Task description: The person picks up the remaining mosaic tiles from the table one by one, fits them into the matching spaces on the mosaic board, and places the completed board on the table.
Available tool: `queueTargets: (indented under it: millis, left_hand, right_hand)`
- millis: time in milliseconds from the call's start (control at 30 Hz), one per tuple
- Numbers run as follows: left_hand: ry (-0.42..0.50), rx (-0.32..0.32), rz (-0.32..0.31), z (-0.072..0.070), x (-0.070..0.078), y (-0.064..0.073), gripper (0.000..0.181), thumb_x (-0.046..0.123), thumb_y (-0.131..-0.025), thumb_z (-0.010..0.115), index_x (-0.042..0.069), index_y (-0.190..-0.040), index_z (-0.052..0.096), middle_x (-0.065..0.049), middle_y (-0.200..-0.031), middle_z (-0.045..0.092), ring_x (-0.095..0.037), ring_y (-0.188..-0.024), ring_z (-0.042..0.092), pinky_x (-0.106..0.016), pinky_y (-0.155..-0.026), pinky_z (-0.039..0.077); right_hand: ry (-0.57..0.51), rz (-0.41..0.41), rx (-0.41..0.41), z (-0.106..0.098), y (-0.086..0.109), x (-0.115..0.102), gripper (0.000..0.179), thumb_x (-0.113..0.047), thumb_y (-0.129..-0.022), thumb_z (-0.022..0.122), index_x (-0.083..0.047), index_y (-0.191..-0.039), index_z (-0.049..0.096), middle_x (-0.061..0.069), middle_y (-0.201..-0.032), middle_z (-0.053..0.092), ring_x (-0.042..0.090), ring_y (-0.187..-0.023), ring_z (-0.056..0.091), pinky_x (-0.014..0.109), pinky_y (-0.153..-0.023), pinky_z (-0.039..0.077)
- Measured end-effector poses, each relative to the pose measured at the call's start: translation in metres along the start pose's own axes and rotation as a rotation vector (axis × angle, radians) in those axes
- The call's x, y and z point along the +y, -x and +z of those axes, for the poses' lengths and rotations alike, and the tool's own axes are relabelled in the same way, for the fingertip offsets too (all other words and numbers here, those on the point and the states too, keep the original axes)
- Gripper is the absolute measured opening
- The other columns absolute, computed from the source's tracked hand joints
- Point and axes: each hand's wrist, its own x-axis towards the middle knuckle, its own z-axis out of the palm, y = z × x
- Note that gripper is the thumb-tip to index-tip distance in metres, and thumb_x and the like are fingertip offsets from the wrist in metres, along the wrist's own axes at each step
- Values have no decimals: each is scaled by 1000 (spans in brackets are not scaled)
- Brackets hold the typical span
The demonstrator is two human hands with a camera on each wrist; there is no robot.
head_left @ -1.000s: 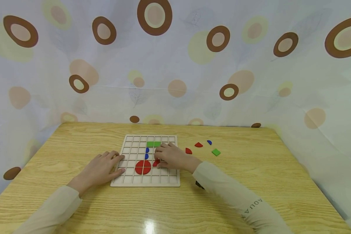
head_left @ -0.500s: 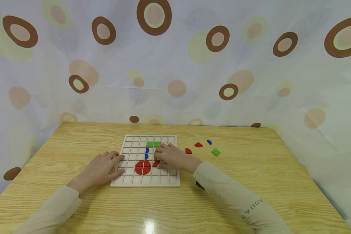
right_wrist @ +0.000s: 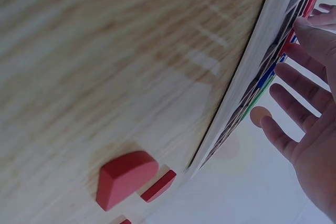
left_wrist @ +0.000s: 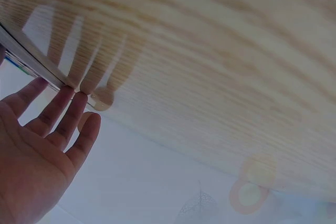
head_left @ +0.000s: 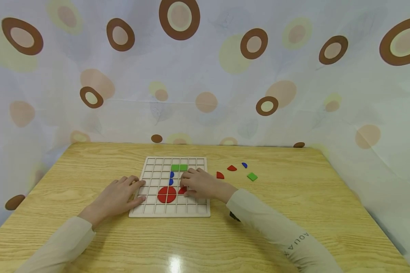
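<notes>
A white grid board (head_left: 150, 209) lies on the table. My left hand (head_left: 117, 197) rests at its left edge, fingers and thumb extended onto the rim. In the left wrist view, the fingertips of the left hand (left_wrist: 47, 140) touch the board's edge. My right hand (head_left: 201, 184) is over the board's right half, pinching a red quarter-circle tile (head_left: 182, 190) between thumb and index finger; the hand partly covers it. Left of that tile, red pieces form a disc (head_left: 162, 191). Two blue half-circle tiles (head_left: 171, 174) and two green square tiles (head_left: 175, 167) sit higher on the grid.
Right of the board lie two red quarter-circle tiles (head_left: 220, 175), a blue half-circle tile (head_left: 244, 165) and a green square tile (head_left: 252, 176). Under the right forearm a small dark object (head_left: 234, 216) partly shows. A patterned curtain (head_left: 205, 76) hangs behind the wooden table (head_left: 294, 201).
</notes>
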Motion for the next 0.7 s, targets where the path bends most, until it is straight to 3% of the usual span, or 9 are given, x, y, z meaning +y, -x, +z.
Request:
queueTargets:
  millis: [433,700]
  left_hand:
    - [-3,-6,-2,2,-1,0,53,46,-86,56,11,-125,55,-10,-117,55,-30,-104,54,-50,-85,45]
    - [0,2,9,2,-2,0,53,46,-86,56,10,-125,55,-10,-117,55,-31,-103,55,-51,-84,45]
  right_hand:
    - [27,-11,51,-3,4,1,27,-38,-89,56,-19,-109,60,-4,-115,58,14,-107,50,32,-87,44]
    - [2,-13,111,-10,16,7,23,-28,-88,60,-16,-108,60,0,-114,58,17,-107,52,37,-91,45]
